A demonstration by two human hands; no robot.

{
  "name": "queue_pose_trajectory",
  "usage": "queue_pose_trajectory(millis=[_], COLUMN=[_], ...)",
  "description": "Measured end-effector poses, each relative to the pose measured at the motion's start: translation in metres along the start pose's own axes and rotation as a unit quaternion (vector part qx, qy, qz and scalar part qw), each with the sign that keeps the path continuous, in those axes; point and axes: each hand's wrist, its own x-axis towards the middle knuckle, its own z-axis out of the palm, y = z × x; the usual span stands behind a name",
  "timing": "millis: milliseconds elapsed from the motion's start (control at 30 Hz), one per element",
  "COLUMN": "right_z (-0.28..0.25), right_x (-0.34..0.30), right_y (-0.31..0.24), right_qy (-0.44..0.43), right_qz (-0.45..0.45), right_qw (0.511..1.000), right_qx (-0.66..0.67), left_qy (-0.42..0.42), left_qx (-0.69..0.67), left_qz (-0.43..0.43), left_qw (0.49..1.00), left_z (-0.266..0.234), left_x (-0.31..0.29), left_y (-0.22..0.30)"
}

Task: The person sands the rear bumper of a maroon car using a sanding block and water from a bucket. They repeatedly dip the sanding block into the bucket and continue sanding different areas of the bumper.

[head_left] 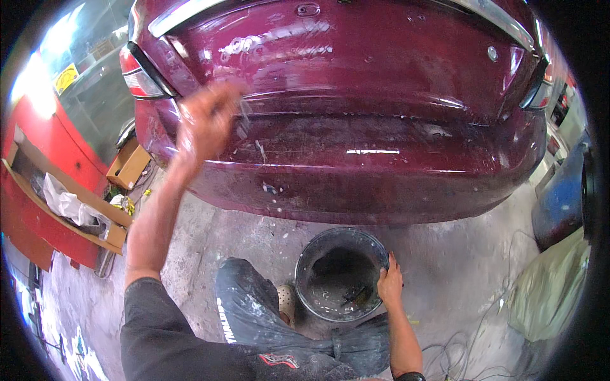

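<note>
In front of me is the rear of a dark red car [381,70], its bumper [356,184] wet and smeared, with pale streaks on the trunk lid. My left hand [206,120] is raised beside the left tail light [143,73], over the car's rear. Motion smears its fingers, so I cannot tell what they hold, if anything. Drops of water fall through the air just right of it. Between my knees stands a round black bucket [305,254] with dark water and a small dark object in it. My right hand [391,282] grips the bucket's right rim.
On the left a long cardboard box [70,209] holds plastic bags, and a smaller carton [129,164] stands behind it. A blue drum [562,197] and a pale plastic sack [549,286] stand at the right. Thin cables [454,349] trail over the concrete floor at lower right.
</note>
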Motion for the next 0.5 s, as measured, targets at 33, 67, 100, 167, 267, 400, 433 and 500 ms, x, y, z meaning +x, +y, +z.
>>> queue_pose_trajectory(millis=[33, 67, 100, 167, 267, 400, 433, 500], right_z=[0.002, 0.003, 0.005, 0.011, 0.005, 0.004, -0.002, -0.003], right_x=[0.0, 0.0, -0.001, -0.002, 0.0, -0.001, 0.0, 0.0], right_y=[-0.002, -0.004, -0.002, -0.006, -0.013, -0.014, -0.017, -0.016], right_qy=[-0.004, -0.008, -0.007, -0.008, -0.026, -0.024, -0.027, -0.021], right_qz=[0.0, 0.001, 0.001, -0.004, 0.026, 0.039, 0.042, 0.038], right_qw=[1.0, 1.0, 1.0, 1.0, 0.999, 0.999, 0.999, 0.999], right_qx=[0.0, 0.001, -0.003, -0.003, 0.005, -0.014, -0.01, -0.009], left_qy=[0.117, 0.193, 0.248, 0.263, 0.267, 0.3, 0.285, 0.254], left_qx=[0.046, 0.093, 0.172, 0.195, 0.259, 0.201, 0.169, 0.12], left_qz=[0.071, 0.11, 0.159, 0.167, 0.17, 0.143, 0.168, 0.233], left_qw=[0.99, 0.971, 0.94, 0.93, 0.913, 0.922, 0.928, 0.931], left_z=[-0.011, -0.017, -0.017, -0.016, 0.019, 0.074, 0.084, 0.101], left_x=[0.027, 0.052, 0.073, 0.103, 0.102, 0.098, 0.105, 0.125], left_y=[-0.019, -0.034, -0.055, -0.107, -0.14, -0.115, -0.091, -0.042])
